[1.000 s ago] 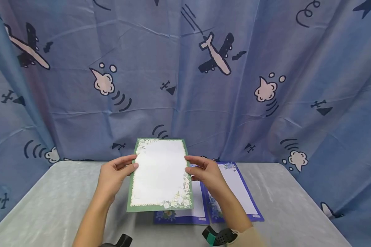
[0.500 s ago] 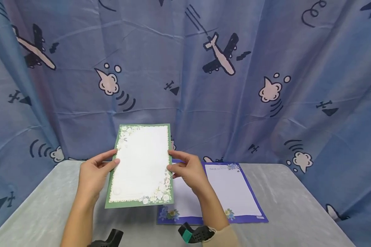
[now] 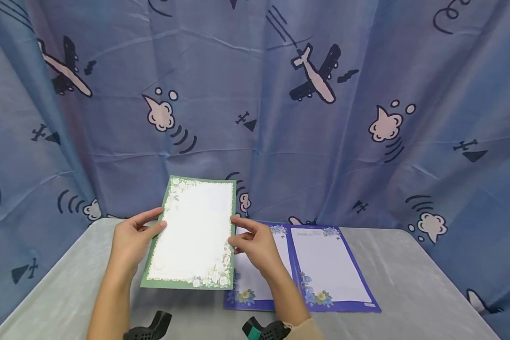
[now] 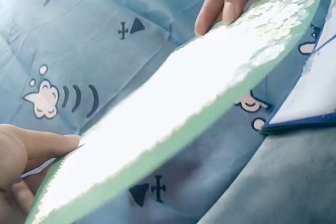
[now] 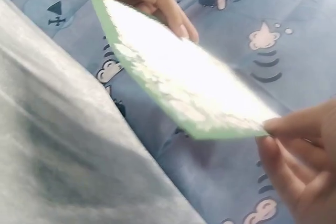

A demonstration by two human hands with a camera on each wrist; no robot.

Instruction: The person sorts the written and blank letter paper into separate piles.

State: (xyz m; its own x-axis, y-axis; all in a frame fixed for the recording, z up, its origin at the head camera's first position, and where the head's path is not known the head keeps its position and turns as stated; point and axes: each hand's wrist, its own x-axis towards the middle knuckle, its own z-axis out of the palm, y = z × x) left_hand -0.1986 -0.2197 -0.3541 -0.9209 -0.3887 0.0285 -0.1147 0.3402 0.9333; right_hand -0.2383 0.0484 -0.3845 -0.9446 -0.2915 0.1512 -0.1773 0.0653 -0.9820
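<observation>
A sheet of stationery paper (image 3: 191, 231) with a green border and white flowers is held up over the table, tilted toward the head camera. My left hand (image 3: 129, 238) pinches its left edge between thumb and fingers. On the opposite edge, my right hand (image 3: 259, 245) pinches it the same way. Both hands also show at the sheet's two sides in the left wrist view, where the paper (image 4: 152, 108) bows slightly. Two blue-bordered floral sheets (image 3: 331, 264) lie side by side on the table, the left one partly hidden behind the green sheet and my right forearm.
The table (image 3: 408, 283) has a pale grey cover. Behind it hangs a blue curtain (image 3: 221, 94) printed with airplanes and clouds. Dark wrist devices (image 3: 150, 326) show at the bottom of the head view.
Both hands carried the green-bordered sheet leftward, off most of the left blue sheet, then lowered it a little. The head view has also shifted slightly.
</observation>
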